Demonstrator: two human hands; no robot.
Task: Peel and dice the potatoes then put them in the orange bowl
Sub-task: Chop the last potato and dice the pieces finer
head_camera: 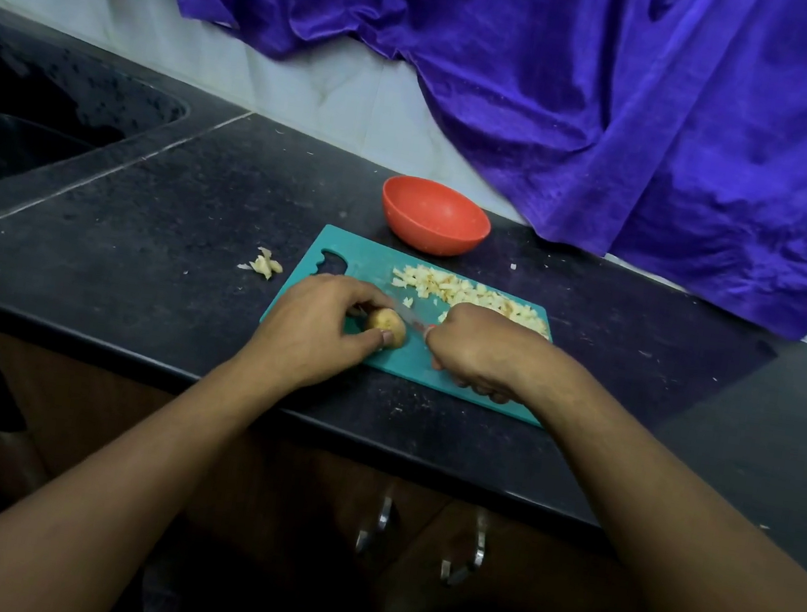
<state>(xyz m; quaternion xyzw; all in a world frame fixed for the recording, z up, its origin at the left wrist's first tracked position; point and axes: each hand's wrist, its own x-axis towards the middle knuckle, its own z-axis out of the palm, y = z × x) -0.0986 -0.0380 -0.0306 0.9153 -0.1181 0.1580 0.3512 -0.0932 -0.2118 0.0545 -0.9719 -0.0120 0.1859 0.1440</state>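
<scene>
The small potato (387, 325), tan-skinned and speckled, lies on the teal cutting board (371, 260) with its long axis running roughly left to right. The left hand (316, 324) pinches it. The right hand (480, 353) grips a knife (409, 317), the blade touching the potato. Diced pieces (470, 294) lie behind, and the orange bowl (434, 217) stands beyond on the bench (168, 231).

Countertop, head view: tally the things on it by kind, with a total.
Orange bowl: 1
Teal cutting board: 1
Whole potato: 1
Diced potato pile: 1
Peel pile: 1
Knife: 1
Total: 6
</scene>
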